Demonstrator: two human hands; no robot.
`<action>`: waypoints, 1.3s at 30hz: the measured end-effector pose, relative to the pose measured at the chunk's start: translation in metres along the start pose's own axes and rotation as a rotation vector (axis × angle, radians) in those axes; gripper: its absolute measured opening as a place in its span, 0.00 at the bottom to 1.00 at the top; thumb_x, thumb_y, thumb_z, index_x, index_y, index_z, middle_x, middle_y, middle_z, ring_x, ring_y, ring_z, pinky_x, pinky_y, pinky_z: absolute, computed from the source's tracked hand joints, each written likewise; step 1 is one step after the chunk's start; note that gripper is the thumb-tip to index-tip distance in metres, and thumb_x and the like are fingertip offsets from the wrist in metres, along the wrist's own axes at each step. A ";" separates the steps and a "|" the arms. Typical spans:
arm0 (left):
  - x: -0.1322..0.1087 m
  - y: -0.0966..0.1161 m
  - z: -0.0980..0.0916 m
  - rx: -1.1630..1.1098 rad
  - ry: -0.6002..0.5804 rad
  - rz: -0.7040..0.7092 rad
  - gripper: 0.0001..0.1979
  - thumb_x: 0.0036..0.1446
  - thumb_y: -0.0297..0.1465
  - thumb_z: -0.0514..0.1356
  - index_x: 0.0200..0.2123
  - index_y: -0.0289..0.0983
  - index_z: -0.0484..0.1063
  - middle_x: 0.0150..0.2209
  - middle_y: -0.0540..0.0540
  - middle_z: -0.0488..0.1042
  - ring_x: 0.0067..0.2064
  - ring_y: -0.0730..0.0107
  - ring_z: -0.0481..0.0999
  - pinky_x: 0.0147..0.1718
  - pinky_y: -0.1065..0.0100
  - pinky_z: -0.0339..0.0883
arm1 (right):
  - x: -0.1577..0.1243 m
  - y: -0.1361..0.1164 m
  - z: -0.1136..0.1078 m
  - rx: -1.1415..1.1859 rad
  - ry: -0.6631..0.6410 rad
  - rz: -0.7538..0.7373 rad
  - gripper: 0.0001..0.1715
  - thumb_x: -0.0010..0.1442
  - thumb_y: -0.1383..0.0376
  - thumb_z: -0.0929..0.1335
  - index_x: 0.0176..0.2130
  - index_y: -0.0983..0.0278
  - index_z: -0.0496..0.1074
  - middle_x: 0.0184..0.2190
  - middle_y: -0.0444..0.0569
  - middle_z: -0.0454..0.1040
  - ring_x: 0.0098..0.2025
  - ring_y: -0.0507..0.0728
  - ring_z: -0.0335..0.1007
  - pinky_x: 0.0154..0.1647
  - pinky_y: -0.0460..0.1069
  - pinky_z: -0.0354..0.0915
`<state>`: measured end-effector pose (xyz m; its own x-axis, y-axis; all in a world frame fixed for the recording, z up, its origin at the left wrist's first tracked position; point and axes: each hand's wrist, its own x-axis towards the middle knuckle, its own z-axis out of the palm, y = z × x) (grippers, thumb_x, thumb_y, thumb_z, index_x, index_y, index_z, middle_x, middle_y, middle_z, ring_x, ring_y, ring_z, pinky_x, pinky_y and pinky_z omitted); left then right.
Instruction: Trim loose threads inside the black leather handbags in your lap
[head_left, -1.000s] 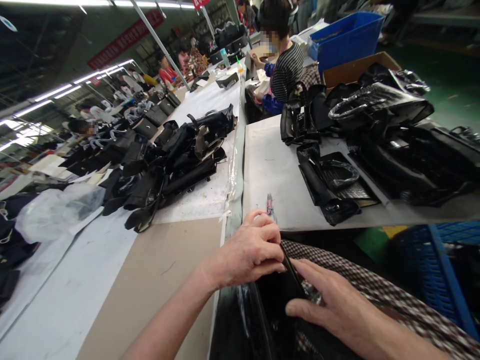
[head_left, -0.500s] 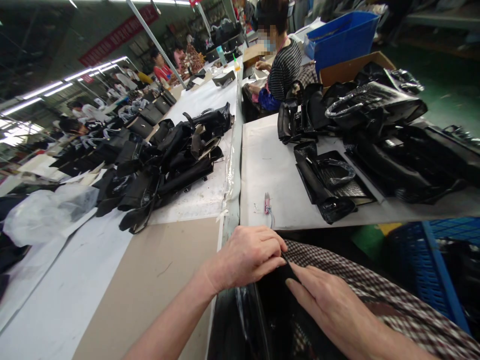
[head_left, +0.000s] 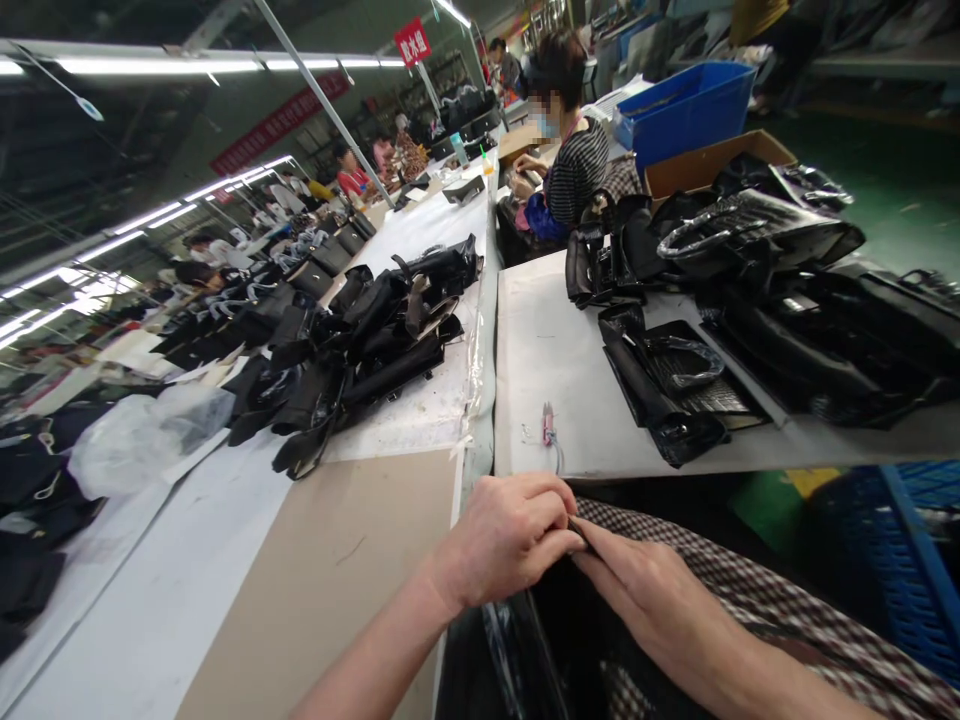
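On my lap, over checked cloth [head_left: 750,560], lies a black bag [head_left: 551,620] with a shiny strip along one side. My left hand [head_left: 514,530] pinches the bag's upper edge between thumb and curled fingers. Against the same edge, my right hand [head_left: 645,590] presses from the other side, thumb and fingers closed on it. The fingertips of both hands almost meet there. Most of the bag's lower part is hidden by my right hand and forearm. Beyond my hands, a small pink-handled tool [head_left: 548,424] rests on the white table [head_left: 525,350].
Black bag pieces with plastic-wrapped handles [head_left: 667,370] cover the right table. More black bags [head_left: 360,340] are heaped on the left table beside a clear plastic bag [head_left: 142,430]. A blue crate [head_left: 907,570] stands low at right. A person in a striped top [head_left: 581,170] sits ahead.
The view has shifted, so the scene sits lower and further right. My right thumb has moved in closer to its fingers on the bag's edge; my left hand keeps its pinch.
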<state>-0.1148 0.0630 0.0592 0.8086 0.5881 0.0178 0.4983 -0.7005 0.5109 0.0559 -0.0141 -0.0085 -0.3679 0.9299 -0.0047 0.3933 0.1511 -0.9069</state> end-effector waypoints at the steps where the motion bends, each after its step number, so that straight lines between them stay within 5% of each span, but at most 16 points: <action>1: -0.001 0.001 -0.004 -0.019 -0.007 -0.031 0.07 0.59 0.29 0.60 0.28 0.36 0.70 0.44 0.44 0.77 0.42 0.68 0.77 0.41 0.70 0.70 | 0.001 -0.001 -0.001 -0.004 0.007 -0.007 0.17 0.68 0.66 0.56 0.51 0.60 0.67 0.37 0.46 0.78 0.36 0.57 0.77 0.35 0.50 0.68; 4: -0.005 0.004 -0.017 -0.047 -0.036 -0.099 0.04 0.56 0.26 0.62 0.30 0.36 0.70 0.49 0.44 0.74 0.47 0.67 0.76 0.46 0.69 0.69 | 0.002 0.000 0.000 -0.026 0.038 -0.029 0.18 0.69 0.66 0.55 0.49 0.60 0.68 0.35 0.47 0.78 0.34 0.57 0.76 0.34 0.49 0.67; 7: -0.009 0.006 -0.022 -0.061 -0.005 -0.127 0.05 0.57 0.23 0.60 0.29 0.36 0.69 0.46 0.45 0.75 0.45 0.69 0.76 0.45 0.70 0.68 | 0.000 0.002 0.002 -0.048 0.049 -0.044 0.22 0.68 0.66 0.55 0.58 0.61 0.64 0.34 0.48 0.78 0.33 0.57 0.77 0.35 0.50 0.68; 11: -0.011 0.004 -0.014 -0.082 0.067 -0.109 0.06 0.58 0.22 0.58 0.29 0.36 0.68 0.42 0.45 0.76 0.42 0.71 0.76 0.42 0.72 0.68 | -0.004 0.005 0.005 -0.059 0.032 -0.044 0.26 0.69 0.67 0.54 0.64 0.61 0.56 0.36 0.47 0.78 0.34 0.58 0.77 0.33 0.50 0.68; 22: -0.008 0.004 -0.007 -0.049 0.110 -0.051 0.08 0.56 0.21 0.58 0.27 0.36 0.67 0.34 0.48 0.78 0.34 0.72 0.76 0.33 0.73 0.66 | -0.011 0.009 0.010 -0.065 0.100 -0.107 0.25 0.68 0.67 0.55 0.62 0.65 0.61 0.37 0.50 0.79 0.35 0.57 0.78 0.35 0.49 0.72; 25: -0.011 0.004 -0.007 -0.106 0.083 -0.082 0.08 0.55 0.21 0.59 0.26 0.37 0.66 0.34 0.48 0.77 0.34 0.72 0.75 0.34 0.72 0.67 | -0.013 0.011 0.011 -0.066 0.129 -0.172 0.25 0.68 0.68 0.56 0.62 0.66 0.61 0.43 0.53 0.79 0.41 0.57 0.78 0.43 0.50 0.73; 29: -0.013 0.005 -0.002 -0.270 0.118 -0.260 0.10 0.53 0.22 0.62 0.27 0.38 0.62 0.32 0.50 0.75 0.33 0.72 0.74 0.35 0.71 0.68 | -0.006 0.006 0.007 -0.015 0.104 -0.190 0.27 0.66 0.67 0.60 0.63 0.64 0.60 0.55 0.54 0.71 0.55 0.58 0.70 0.56 0.52 0.66; 34: -0.013 0.009 0.004 -0.470 0.302 -0.538 0.14 0.51 0.24 0.63 0.32 0.39 0.58 0.30 0.53 0.71 0.33 0.72 0.75 0.36 0.70 0.71 | 0.019 0.001 0.006 0.097 0.074 -0.052 0.22 0.64 0.64 0.63 0.57 0.61 0.67 0.45 0.49 0.78 0.44 0.59 0.77 0.45 0.51 0.72; 39: -0.025 0.028 0.008 -0.320 0.308 -0.653 0.26 0.44 0.26 0.68 0.46 0.40 0.63 0.46 0.43 0.71 0.47 0.58 0.73 0.45 0.60 0.71 | 0.032 0.009 0.007 0.051 0.129 -0.082 0.21 0.65 0.66 0.59 0.55 0.63 0.70 0.44 0.51 0.79 0.42 0.59 0.78 0.45 0.52 0.72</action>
<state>-0.1186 0.0253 0.0659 0.2375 0.9585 -0.1577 0.6900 -0.0522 0.7219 0.0421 0.0150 -0.0195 -0.2847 0.9509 0.1211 0.3221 0.2139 -0.9222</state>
